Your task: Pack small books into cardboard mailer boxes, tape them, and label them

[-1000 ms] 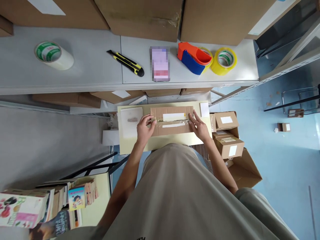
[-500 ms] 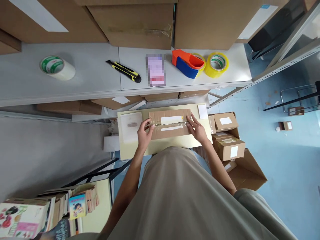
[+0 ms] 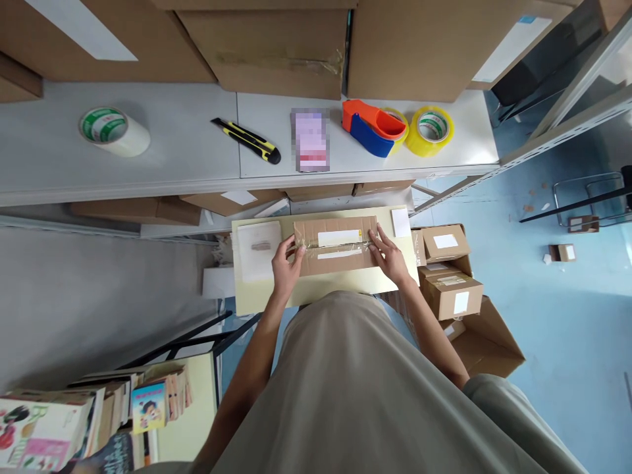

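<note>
A cardboard box (image 3: pixel 340 263) lies on a small pale-yellow table (image 3: pixel 257 303) in front of me. A dark seam runs along its top, with white label strips on both sides and clear tape at the ends. My left hand (image 3: pixel 288 263) grips the left end, thumb and fingers at the seam. At the right end, my right hand (image 3: pixel 388 255) holds the box with its fingers on the top by the seam. What lies inside the box is hidden.
On the grey shelf (image 3: pixel 187 158) are a tape roll (image 3: pixel 126 135), a utility knife (image 3: pixel 249 141), a blurred phone-shaped item (image 3: pixel 311 139), a tape dispenser (image 3: pixel 372 128) and a yellow tape roll (image 3: pixel 429 131). Cardboard boxes (image 3: pixel 454 296) stand at right; books (image 3: pixel 113 415) at lower left.
The view has shifted very slightly. Both hands keep their places on the box, and nothing else visibly moves.
</note>
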Motion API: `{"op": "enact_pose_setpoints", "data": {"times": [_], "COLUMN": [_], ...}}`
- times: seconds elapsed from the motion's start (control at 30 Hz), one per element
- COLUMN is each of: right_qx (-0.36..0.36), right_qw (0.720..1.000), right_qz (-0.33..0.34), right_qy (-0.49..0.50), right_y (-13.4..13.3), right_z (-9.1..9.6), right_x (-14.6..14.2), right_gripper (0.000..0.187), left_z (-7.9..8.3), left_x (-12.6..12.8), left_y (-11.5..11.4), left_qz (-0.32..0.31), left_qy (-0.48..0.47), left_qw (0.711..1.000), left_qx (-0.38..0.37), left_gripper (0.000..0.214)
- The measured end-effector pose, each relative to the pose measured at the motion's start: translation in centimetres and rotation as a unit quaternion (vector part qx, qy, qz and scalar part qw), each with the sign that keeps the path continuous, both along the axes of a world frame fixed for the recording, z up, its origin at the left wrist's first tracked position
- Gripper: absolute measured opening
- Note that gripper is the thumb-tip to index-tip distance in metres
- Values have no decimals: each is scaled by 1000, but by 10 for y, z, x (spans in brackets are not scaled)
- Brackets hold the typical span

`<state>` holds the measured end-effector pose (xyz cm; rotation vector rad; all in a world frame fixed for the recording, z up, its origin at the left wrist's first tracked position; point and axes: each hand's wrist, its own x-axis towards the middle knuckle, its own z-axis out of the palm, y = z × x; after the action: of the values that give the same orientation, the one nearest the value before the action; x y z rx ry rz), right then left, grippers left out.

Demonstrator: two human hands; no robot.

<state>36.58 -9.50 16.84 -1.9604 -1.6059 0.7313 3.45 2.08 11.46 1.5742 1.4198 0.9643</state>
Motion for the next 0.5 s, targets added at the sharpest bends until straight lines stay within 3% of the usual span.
{"op": "enact_pose_setpoints", "data": {"times": [0.23, 0.5], "right_qx": [-12, -9], "right_qw": [1000, 1000], "right_qz": [18, 2], "right_qy": [-12, 6], "right_y": [5, 11], "right_z": [5, 0], "right_x": [4, 1], "right_gripper": [60, 59], "left_z": [13, 5], "left_x": [-7, -9], "left_y": [-6, 2], "left_qz": [-22, -23], "left_qy": [5, 6], "left_qw": [1000, 1000], "left_qx": [1, 9], "left_gripper": [66, 68]}}
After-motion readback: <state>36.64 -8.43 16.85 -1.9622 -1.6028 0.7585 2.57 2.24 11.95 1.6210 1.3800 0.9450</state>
